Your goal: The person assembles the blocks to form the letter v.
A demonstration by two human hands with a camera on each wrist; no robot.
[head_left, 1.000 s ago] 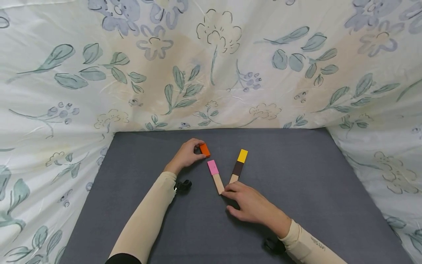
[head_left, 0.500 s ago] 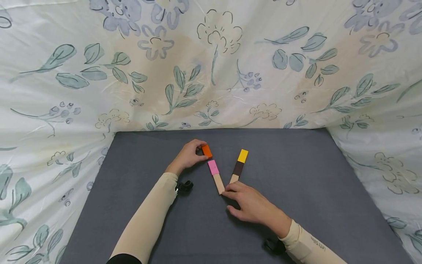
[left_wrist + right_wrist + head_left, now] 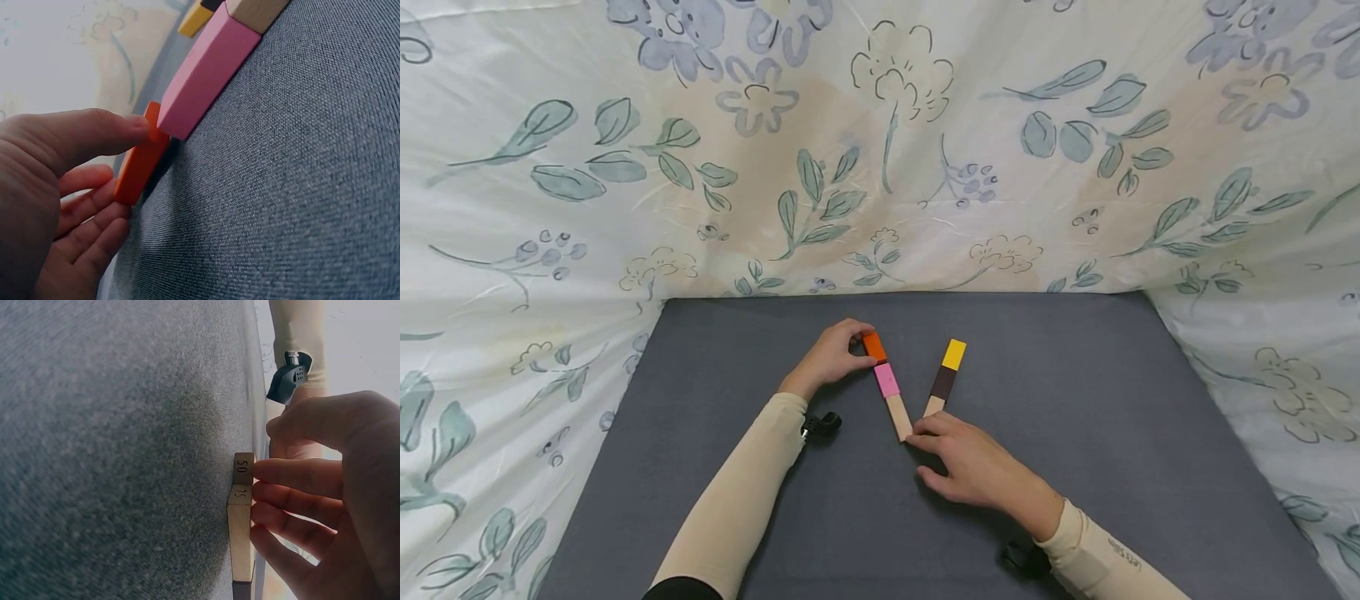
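My left hand [image 3: 833,360] pinches an orange wooden block [image 3: 875,348] between thumb and fingers. The block's near end meets a pink block [image 3: 887,380], which joins a plain wood block [image 3: 898,417] in one slanting row. A second row leans the other way: a yellow block [image 3: 954,354], a dark brown block [image 3: 943,383] and a plain wood block [image 3: 934,406] partly covered by my right hand [image 3: 973,467]. The fingertips of that hand touch the plain blocks where the rows come together. In the right wrist view their end faces read 50 [image 3: 243,467] and 75 [image 3: 240,494].
A dark grey cloth [image 3: 775,525] covers the table. Behind it and along both sides hangs a white flowered curtain [image 3: 880,208]. Black wrist cameras sit at the left wrist [image 3: 822,426] and the right wrist [image 3: 1024,559].
My left hand has slid the orange block a little right and nearer, closing the gap to the pink block's far end. The right hand and the other row have stayed put.
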